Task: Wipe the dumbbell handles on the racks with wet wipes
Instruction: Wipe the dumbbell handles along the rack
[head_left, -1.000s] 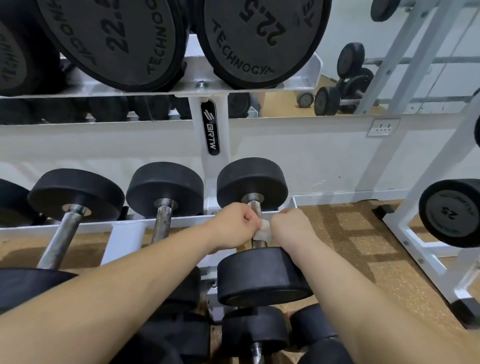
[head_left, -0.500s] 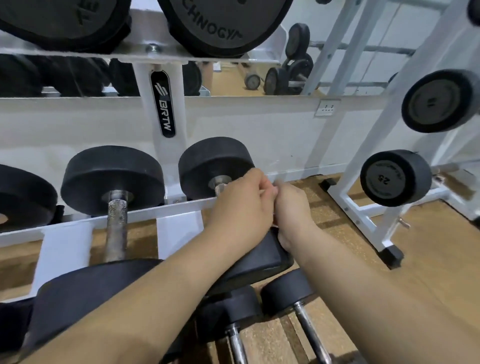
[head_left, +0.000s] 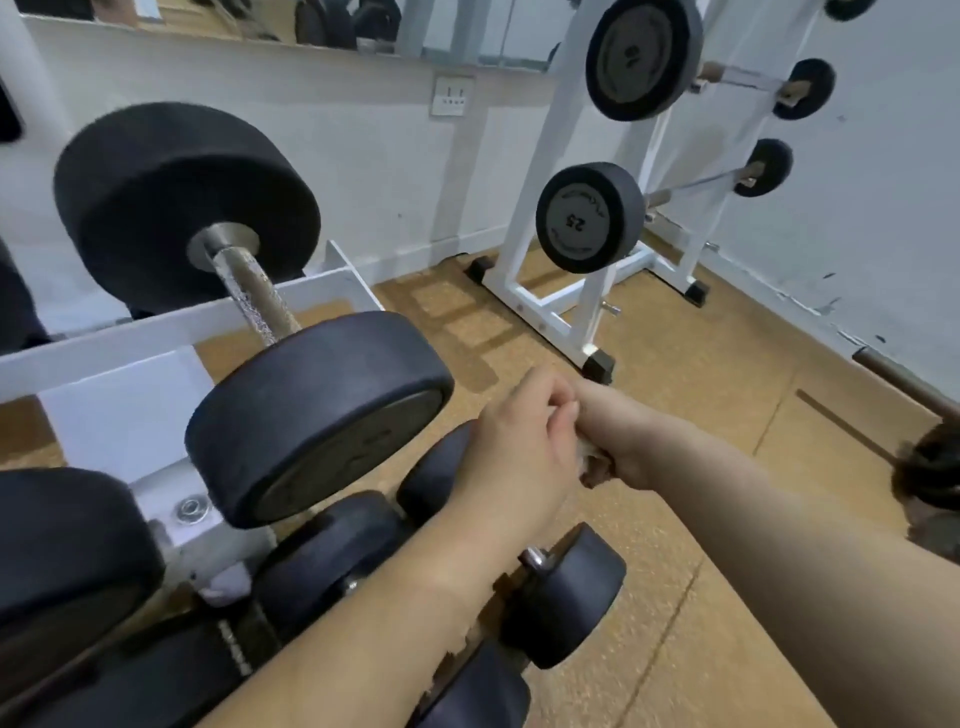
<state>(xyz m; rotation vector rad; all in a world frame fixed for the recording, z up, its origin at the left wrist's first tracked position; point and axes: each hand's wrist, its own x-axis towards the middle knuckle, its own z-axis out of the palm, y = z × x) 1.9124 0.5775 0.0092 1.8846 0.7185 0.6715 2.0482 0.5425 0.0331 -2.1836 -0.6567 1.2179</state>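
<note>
Head view: both hands have left the dumbbell handle (head_left: 254, 299), now bare on the rack (head_left: 130, 338), and meet to its right. The right hand (head_left: 623, 441) curls round a mostly hidden wet wipe (head_left: 586, 453). Whether the left hand (head_left: 511, 441) grips it cannot be told.

Both forearms are stretched forward and drawn together. The left hand (head_left: 511, 436) is curled knuckles-up, fingertips pressed against the right hand (head_left: 618, 441), whose fingers are folded under, and a scrap of white wipe (head_left: 588, 458) is pinched between them.
</note>
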